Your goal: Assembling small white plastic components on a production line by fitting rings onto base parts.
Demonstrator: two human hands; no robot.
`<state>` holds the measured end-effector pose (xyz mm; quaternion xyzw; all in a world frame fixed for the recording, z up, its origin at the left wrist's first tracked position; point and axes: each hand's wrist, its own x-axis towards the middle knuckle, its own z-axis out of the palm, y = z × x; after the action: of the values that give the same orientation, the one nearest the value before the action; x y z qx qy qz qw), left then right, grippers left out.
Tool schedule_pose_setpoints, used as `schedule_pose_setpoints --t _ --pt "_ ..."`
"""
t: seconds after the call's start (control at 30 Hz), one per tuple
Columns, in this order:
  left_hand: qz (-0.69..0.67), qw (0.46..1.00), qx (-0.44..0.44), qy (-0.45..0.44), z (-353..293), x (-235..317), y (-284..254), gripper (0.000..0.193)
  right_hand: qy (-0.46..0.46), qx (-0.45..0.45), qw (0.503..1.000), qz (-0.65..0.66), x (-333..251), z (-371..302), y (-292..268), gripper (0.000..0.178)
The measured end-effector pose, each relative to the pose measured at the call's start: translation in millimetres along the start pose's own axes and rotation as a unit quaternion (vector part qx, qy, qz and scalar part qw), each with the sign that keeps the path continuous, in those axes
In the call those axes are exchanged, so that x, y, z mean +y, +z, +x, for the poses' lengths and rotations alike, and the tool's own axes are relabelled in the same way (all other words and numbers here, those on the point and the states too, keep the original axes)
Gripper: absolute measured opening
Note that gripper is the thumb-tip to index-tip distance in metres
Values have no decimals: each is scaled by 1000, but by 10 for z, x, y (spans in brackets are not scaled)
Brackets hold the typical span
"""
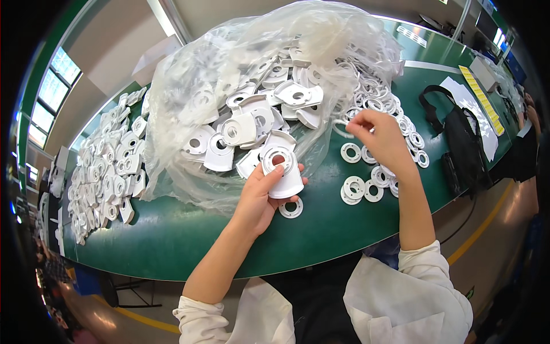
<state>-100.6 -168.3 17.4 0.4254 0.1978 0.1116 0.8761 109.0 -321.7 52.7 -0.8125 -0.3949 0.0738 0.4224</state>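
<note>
In my left hand (260,198) is a white plastic housing (285,182) with a rounded top and a round hole, thumb on its face and fingers behind. My right hand (375,135) pinches a white plastic ring (342,129) at its edge, above the right side of the table. Below and around that hand lie many loose white rings (350,152), some stacked or overlapping. Beyond my left hand, a large clear plastic bag (189,123) lies open with a heap of similar white housings (238,129). One single ring (291,208) rests on the table beside my left fingers.
A spread pile of white housings (109,172) covers the left end of the green table (229,246). On the right lie a black bag with a strap (463,137), white paper sheets (487,135) and a yellow strip (481,100). The table's near edge curves before my body.
</note>
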Motion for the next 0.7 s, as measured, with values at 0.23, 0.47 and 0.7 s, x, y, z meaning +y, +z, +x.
schedule_pose_setpoints --t 0.23,0.47,0.7 --pt "23 999 -41 -18 11 -27 2 42 -24 -92 945 314 -155 -99 322 18" --pt "40 995 -82 -30 4 -2 -14 52 -310 18 943 119 -168 -148 486 17" --pt "43 997 -60 -15 24 39 -69 48 -440 -44 897 10 -108 -105 519 21"
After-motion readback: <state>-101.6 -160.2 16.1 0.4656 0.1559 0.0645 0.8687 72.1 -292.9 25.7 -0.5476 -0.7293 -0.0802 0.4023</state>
